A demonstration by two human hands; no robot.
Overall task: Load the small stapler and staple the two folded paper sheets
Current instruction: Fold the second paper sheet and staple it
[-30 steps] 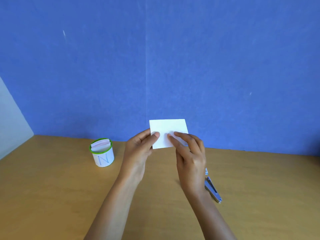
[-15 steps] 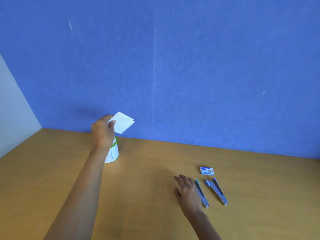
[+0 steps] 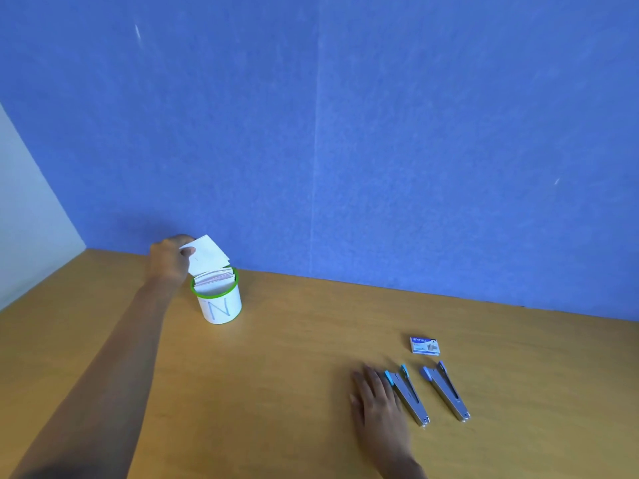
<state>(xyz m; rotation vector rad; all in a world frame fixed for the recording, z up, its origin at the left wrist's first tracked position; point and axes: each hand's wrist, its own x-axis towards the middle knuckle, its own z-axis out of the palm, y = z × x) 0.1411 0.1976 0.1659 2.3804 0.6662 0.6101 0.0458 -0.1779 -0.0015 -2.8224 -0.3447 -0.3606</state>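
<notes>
My left hand (image 3: pixel 170 261) pinches a folded white paper (image 3: pixel 209 254) at the far left, its lower edge dipping into a white cup with a green rim (image 3: pixel 221 304) that holds several more folded sheets. My right hand (image 3: pixel 377 397) rests flat on the table with straight fingers, just left of a small stapler with a light-blue tip (image 3: pixel 408 395). A second stapler with a darker blue tip (image 3: pixel 446 392) lies parallel to its right. A small staple box (image 3: pixel 424 345) sits behind them.
The wooden table (image 3: pixel 294 375) meets a blue wall (image 3: pixel 345 133) at the back and a white wall (image 3: pixel 27 219) at the left. The cup is marked with a letter N.
My left hand carried the folded paper from the middle to the cup at the left and lowered it into the cup. My right hand let go and dropped flat beside the staplers.
</notes>
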